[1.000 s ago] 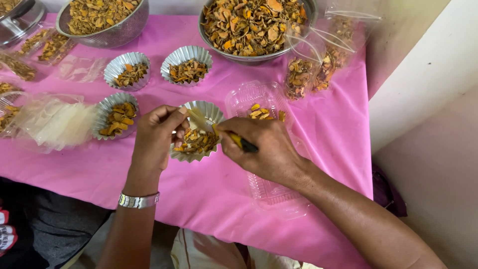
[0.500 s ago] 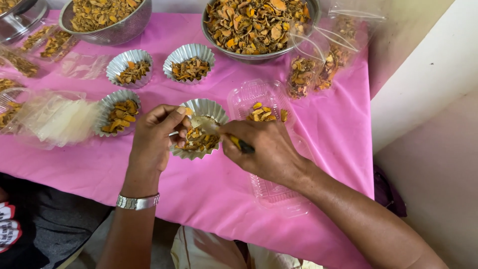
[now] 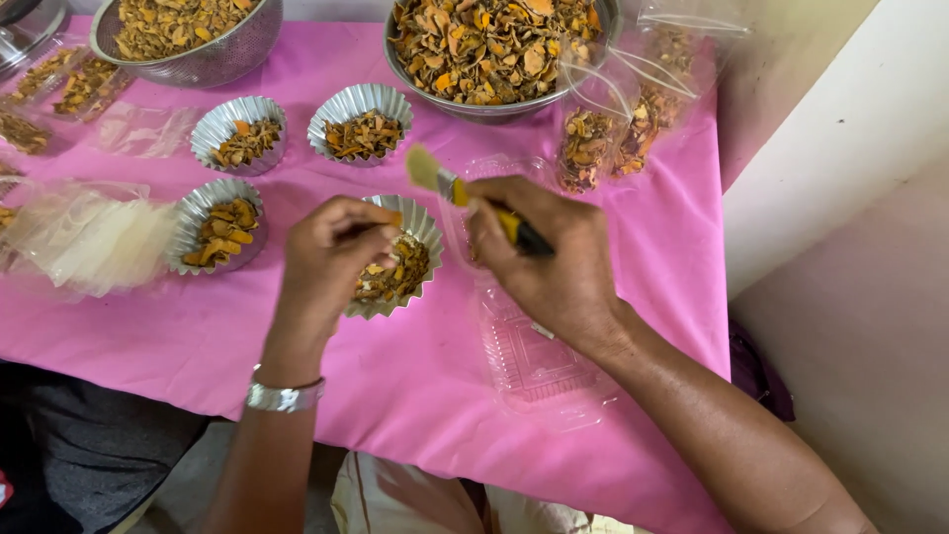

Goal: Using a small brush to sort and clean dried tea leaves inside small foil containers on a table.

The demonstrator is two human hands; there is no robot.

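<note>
- A person's left hand [image 3: 331, 252] pinches the near rim of a fluted foil cup [image 3: 395, 267] of dried orange-brown slices, which sits near the middle of the pink-covered desk [image 3: 415, 386], just in from its front edge.
- The right hand [image 3: 549, 257] is closed around a small brush [image 3: 465, 193] with a yellow-and-black handle, bristles raised above the cup's far rim.
- Risk, as a judgement: the light cup could tip under the left fingers and scatter slices onto the cloth; a flick of the brush could do the same.
- An open clear plastic clamshell box [image 3: 529, 346] lies under the right wrist toward the front right corner; the forearm could press or shove it off the edge.
- Three more filled foil cups [image 3: 242, 133] [image 3: 361, 124] [image 3: 213, 222] stand in the left half of the desk.
- Two steel bowls [image 3: 494, 40] [image 3: 188, 35] heaped with the same slices sit along the back edge.
- Clear plastic pouches [image 3: 613, 129] part-filled with slices lean at the back right corner; an elbow swing could topple them.
- A stack of empty clear bags [image 3: 84, 237] lies at the left edge, with filled flat packets [image 3: 69, 84] at the back left. No labels are legible.
</note>
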